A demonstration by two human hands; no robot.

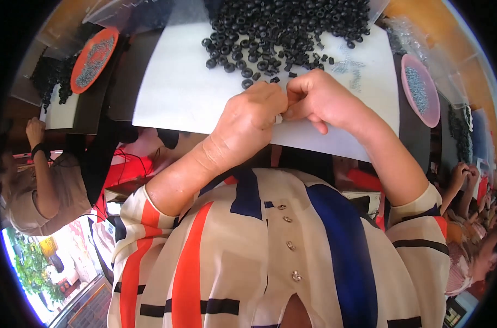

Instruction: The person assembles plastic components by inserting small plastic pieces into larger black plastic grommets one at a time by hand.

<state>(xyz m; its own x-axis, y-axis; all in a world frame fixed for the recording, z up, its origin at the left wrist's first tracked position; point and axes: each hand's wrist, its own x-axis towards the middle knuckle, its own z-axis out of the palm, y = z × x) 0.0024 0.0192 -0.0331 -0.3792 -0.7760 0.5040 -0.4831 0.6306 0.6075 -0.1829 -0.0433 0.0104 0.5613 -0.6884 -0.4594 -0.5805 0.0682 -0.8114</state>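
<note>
My left hand (253,112) and my right hand (320,99) meet over the near part of a white sheet (177,93). Both are closed, fingertips pinched together; a small pale bit shows between them, too little to name. Just beyond the fingers lies a spread of small black parts (292,33), some round like rollers with a hole, others short and spool-shaped. To the right of these parts, beyond my right hand, thin silvery pins or screws (349,68) are scattered on the sheet.
A pink bowl (435,109) of silvery small pieces stands at the right, an orange bowl (76,82) of similar pieces at the left. Clear plastic (128,13) edges the far side. Co-workers' hands (35,130) show at the left, others (464,174) at the right.
</note>
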